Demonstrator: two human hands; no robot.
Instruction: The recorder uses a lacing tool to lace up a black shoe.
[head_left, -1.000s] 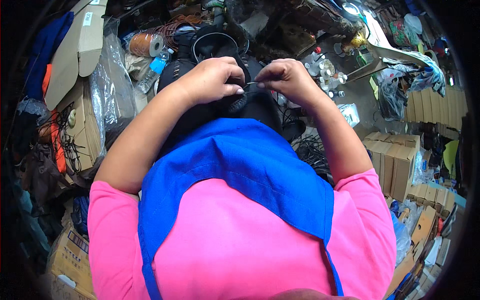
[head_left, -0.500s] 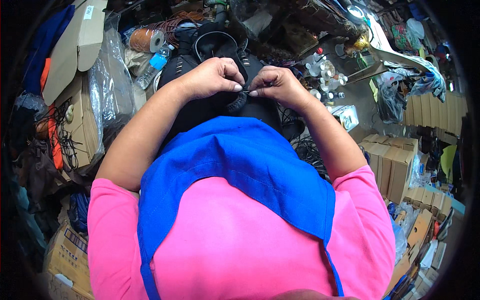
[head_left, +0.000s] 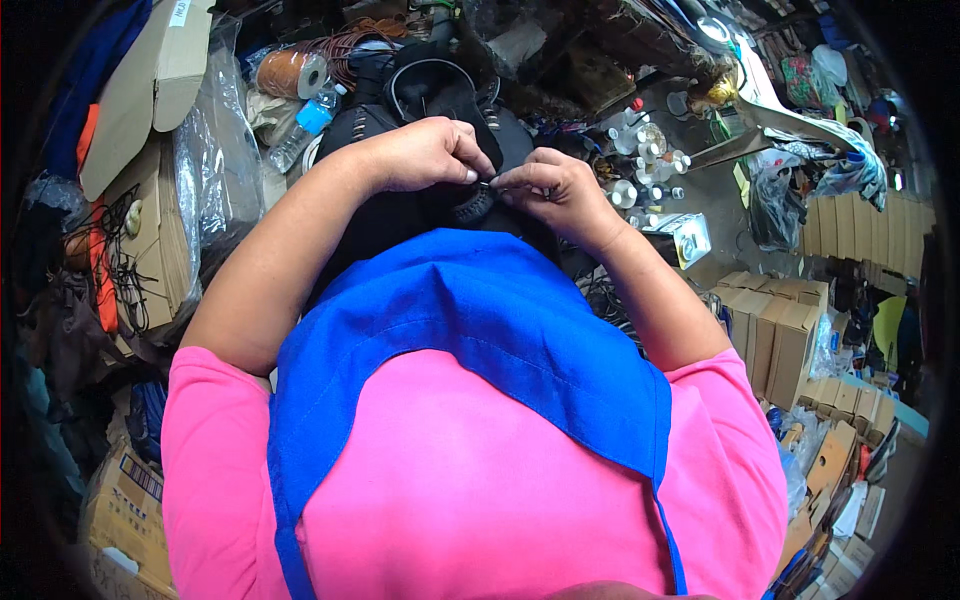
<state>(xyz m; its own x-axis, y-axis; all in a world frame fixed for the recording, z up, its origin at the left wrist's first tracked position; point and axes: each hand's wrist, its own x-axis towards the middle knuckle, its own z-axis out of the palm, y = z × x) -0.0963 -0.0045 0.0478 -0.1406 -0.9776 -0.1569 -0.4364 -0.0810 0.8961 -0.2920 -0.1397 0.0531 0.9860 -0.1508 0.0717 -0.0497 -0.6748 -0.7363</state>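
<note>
Over my lap lies a black piece of work [head_left: 468, 208] with a curved, stitched-looking edge; its exact kind is hard to make out. My left hand [head_left: 432, 157] pinches this black piece from the left, thumb and forefinger closed together. Right beside those fingertips, my right hand [head_left: 562, 192] is also closed in a pinch. A tiny shiny, thin thing shows between the two hands, too small to name. Just beyond them is a round black rim [head_left: 432, 66] with dark material inside it. A blue apron [head_left: 450, 290] covers my lap on the near side.
At the left are cardboard sheets [head_left: 125, 120], clear plastic wrap [head_left: 222, 140], an orange spool [head_left: 290, 75] and a water bottle [head_left: 307, 128]. Several small bottles [head_left: 650, 150] stand at the right. Cardboard boxes [head_left: 765, 325] are stacked farther right.
My right fingertips have moved slightly left, closer to the left hand, and the right hand has turned a little. The left hand stays at nearly the same spot, still pinching.
</note>
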